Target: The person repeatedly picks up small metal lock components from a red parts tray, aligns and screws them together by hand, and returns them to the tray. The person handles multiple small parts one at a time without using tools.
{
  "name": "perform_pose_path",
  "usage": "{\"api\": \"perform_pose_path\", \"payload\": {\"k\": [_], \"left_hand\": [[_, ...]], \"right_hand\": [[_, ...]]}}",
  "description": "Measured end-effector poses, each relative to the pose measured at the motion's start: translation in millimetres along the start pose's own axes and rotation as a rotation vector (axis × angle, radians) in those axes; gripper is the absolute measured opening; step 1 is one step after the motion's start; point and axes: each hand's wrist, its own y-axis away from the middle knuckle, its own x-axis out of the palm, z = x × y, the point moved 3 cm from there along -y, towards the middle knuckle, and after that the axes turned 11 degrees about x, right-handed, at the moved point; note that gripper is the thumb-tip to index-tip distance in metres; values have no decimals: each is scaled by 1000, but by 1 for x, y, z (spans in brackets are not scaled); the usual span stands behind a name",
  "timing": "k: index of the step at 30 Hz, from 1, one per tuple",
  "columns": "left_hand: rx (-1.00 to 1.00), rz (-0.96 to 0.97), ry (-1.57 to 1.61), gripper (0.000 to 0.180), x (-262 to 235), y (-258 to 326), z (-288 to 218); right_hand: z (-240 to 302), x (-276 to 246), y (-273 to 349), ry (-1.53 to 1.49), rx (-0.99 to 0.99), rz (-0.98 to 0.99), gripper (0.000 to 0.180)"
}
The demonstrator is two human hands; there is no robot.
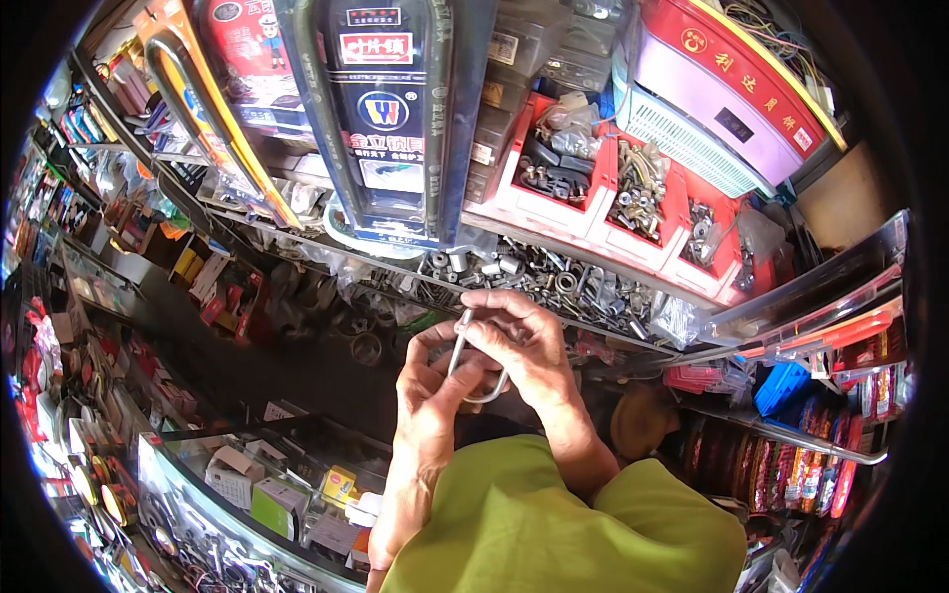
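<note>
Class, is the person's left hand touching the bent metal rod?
Touching. The head view shows the left hand with its thumb lying across the bent metal rod, hiding part of it.

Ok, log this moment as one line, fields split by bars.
left hand: holds bent metal rod | right hand: holds same rod | beyond: loose metal parts, red bins | lower edge: green clothing
</note>
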Motion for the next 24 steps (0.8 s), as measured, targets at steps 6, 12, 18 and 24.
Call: {"api": "perform_pose_path", "payload": {"k": [6,12,18,24], "left_hand": [[62,-60,-20,15,-5,0,5],[206,-59,-196,19,-10,-4,-2],[150,-125,-107,18,-21,-8,-5],[226,-199,-35,19,-30,-7,-16]], "right_hand": [[3,2,-1,134,-125,18,28],[13,-3,4,83,-48,-26,21],[11,6,2,94,-88,28,57],[23,9,10,-37,-36,179,62]]}}
